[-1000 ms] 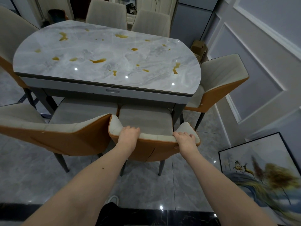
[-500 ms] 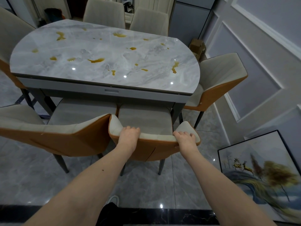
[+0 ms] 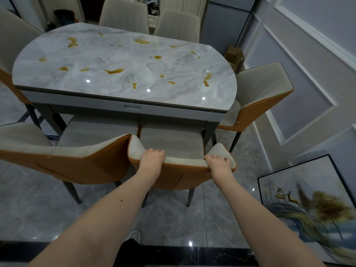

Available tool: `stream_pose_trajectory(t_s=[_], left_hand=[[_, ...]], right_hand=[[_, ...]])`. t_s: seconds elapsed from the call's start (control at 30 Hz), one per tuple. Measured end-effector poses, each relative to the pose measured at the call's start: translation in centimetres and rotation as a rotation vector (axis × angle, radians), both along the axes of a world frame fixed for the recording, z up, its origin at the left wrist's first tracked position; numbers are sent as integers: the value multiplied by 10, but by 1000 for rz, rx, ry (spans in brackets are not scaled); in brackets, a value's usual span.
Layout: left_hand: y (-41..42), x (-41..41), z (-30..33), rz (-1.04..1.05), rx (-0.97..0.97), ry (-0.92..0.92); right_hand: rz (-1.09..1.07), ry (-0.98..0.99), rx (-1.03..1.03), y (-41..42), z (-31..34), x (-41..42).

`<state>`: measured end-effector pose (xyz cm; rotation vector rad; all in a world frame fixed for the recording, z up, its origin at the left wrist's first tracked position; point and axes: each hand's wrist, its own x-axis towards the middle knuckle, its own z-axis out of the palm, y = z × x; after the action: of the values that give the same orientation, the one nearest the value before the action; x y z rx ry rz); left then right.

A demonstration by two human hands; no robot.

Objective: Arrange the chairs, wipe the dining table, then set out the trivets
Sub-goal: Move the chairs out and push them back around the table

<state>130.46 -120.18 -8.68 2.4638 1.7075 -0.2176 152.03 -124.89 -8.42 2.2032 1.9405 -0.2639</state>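
Head view: both forearms reach fwd & down from the bottom edge, roughly parallel, converging slightly toward the chair (image 3: 173, 143) right in front.

Left hand (image 3: 152, 159) sits on the left part of the chair's backrest top, palm down, wrist a bit bent, fingers curled over the padded rim toward the seat side; it grips the rim. Thumb not visible.

Right hand (image 3: 218, 162) grips the right part of the same rim, near the wing corner. Fingers hooked over the top edge, thumb tucked under on the orange back side. Forearm comes in from lower right, angled inward.

Chair: beige seat, orange back shell, seat front tucked under the table (image 3: 123, 74) edge, dark legs on the tiled floor. A 2nd chair (image 3: 63, 157) stands just beside it on the left, backrests nearly touching, seat also partly under the table. A 3rd chair (image 3: 260, 99) stands at the table's right rounded end, angled in. 2 more beige chairs at the far side, another at far left, partly cut off.

Table: grey marble-look top w/ rounded ends, spotted w/ amber spills (image 3: 114, 71) across most of the surface; ceiling lights reflect in it.

A framed picture (image 3: 312, 207) w/ deer leans against the wall at lower right. A cardboard box (image 3: 234, 54) sits on the floor past the table's right end.
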Motion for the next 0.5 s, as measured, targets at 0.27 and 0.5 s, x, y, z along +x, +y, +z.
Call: stream_pose_trajectory(t_s=[0.27, 0.5], left_hand=[[-1, 0, 6, 0, -37, 43], [-12, 11, 16, 48, -32, 108]], right_hand=[[29, 24, 39, -7, 0, 4], [120, 35, 112, -21, 2, 17]])
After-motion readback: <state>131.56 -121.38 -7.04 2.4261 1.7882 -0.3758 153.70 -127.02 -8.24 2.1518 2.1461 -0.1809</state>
